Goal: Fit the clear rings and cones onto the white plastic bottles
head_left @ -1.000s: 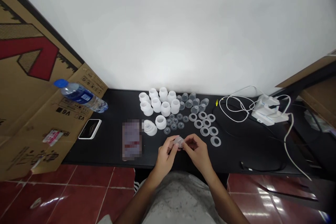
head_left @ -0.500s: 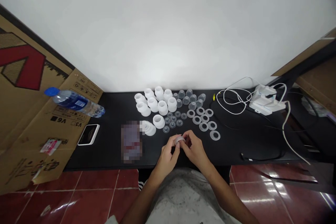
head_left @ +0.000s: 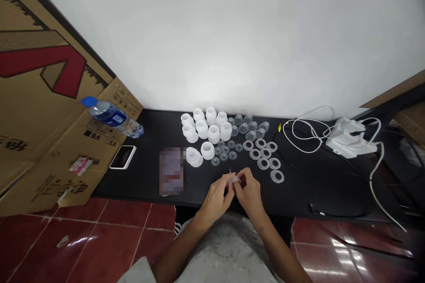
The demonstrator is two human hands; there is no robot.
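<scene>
Clear plastic ring (head_left: 233,180) is pinched tight between the left hand (head_left: 215,201) and right hand (head_left: 249,193) near the tabletop's (head_left: 142,177) six o'clock edge, with many white cups (head_left: 214,134) and flat rings (head_left: 263,163) left at twelve o'clock.

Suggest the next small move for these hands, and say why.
Probably turn the translucent piece a little so its open end shows. The left hand and right hand pinch it from both sides and hide much of it, and the clear rings lying nearby on the desk can wait.
</scene>
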